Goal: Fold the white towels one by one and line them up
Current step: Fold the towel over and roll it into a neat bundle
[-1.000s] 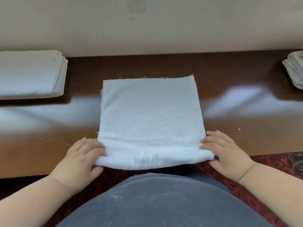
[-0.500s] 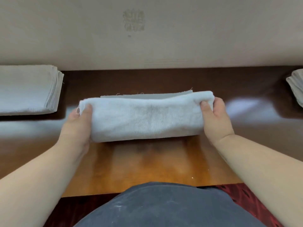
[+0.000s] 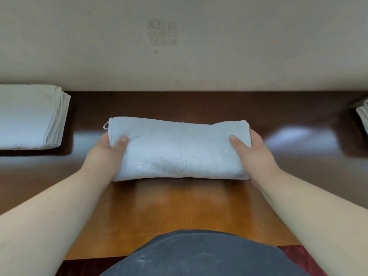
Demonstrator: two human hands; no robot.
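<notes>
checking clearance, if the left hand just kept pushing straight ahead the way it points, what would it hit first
Past the folded towel it grips, the left hand points over bare table toward the wall, probably first; the towel stack sits off to its left.

Nothing readable here, honestly. The only thing close is a faint square stamp-like mark on the beige wall in front of me, and it's way too smudged to make out any characters. No labels or numbers elsewhere.
</notes>
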